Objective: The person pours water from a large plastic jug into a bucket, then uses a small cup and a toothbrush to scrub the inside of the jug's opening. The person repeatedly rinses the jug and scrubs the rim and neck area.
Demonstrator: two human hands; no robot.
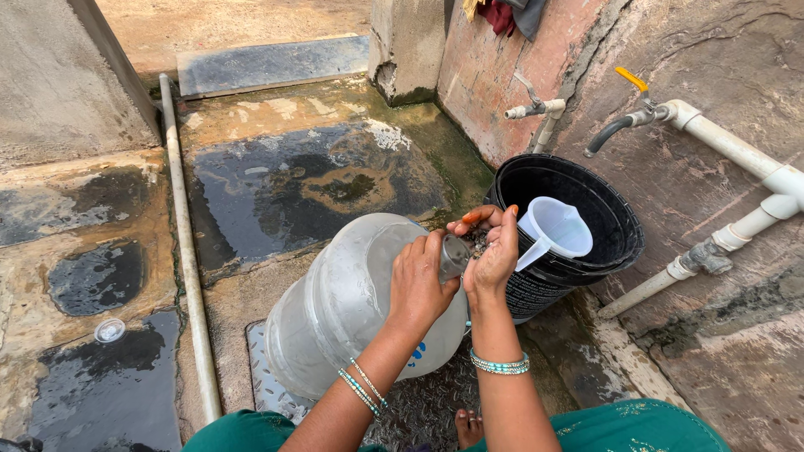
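A large clear plastic water jug [343, 301] lies tilted on its side on the wet stone floor, its neck pointing right. My left hand [419, 285] grips the jug's shoulder just behind the neck. My right hand [490, 251] is cupped at the jug's mouth, with small dark bits, perhaps pebbles, in the palm. Right behind my right hand stands a black bucket [615, 218] with a white plastic mug [557, 228] inside it.
A tap [620, 125] with a yellow handle hangs over the bucket on white wall pipes [754, 159]. A second tap [536, 109] is further left. A grey pipe [186, 251] runs along the floor at left. A small clear cap [110, 330] lies on the floor. Puddles cover the floor.
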